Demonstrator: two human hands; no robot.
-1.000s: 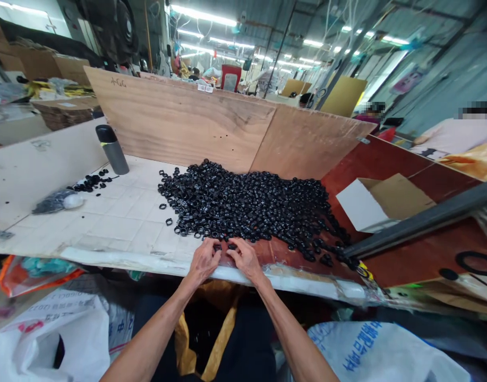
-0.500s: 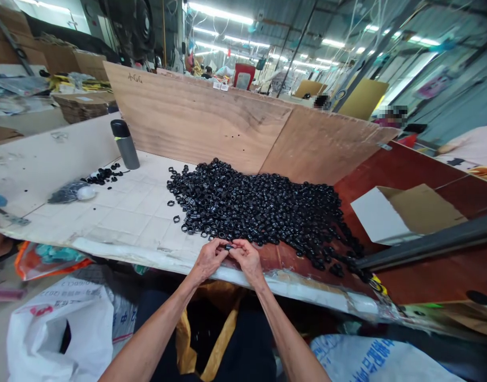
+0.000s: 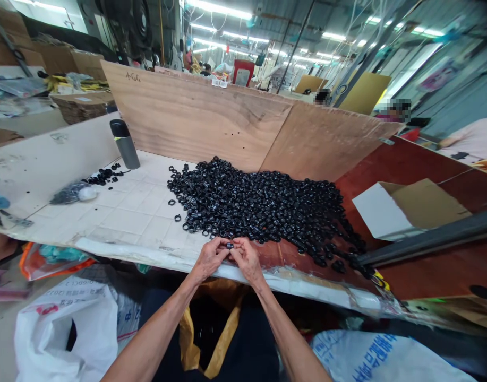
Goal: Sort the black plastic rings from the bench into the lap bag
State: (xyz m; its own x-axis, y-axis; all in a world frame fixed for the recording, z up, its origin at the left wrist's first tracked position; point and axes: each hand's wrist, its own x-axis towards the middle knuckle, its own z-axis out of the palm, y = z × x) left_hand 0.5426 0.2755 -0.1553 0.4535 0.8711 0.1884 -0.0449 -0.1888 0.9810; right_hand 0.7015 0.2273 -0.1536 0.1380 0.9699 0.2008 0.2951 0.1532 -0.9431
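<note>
Between the fingertips of both hands is a small black ring-like part (image 3: 229,245). My left hand (image 3: 210,258) pinches it from the left, and my right hand (image 3: 246,258) pinches it from the right. Both hands are over the front edge of the workbench (image 3: 127,233). Just beyond them spreads a large pile of black ring-like parts (image 3: 259,204), with a few loose ones at its left side. Below my hands, in my lap, an open yellow bag (image 3: 224,350) has dark contents that I cannot make out.
A grey bottle (image 3: 126,146) stands at the back left, near a clear bag of black pieces (image 3: 68,192). An open cardboard box (image 3: 386,212) and a dark metal bar (image 3: 434,236) lie right. A wooden board (image 3: 195,116) walls the back. White sacks (image 3: 68,323) stand below.
The small black part has turned slightly between my fingertips. Both hands stay at almost the same place, and the view has shifted a little.
</note>
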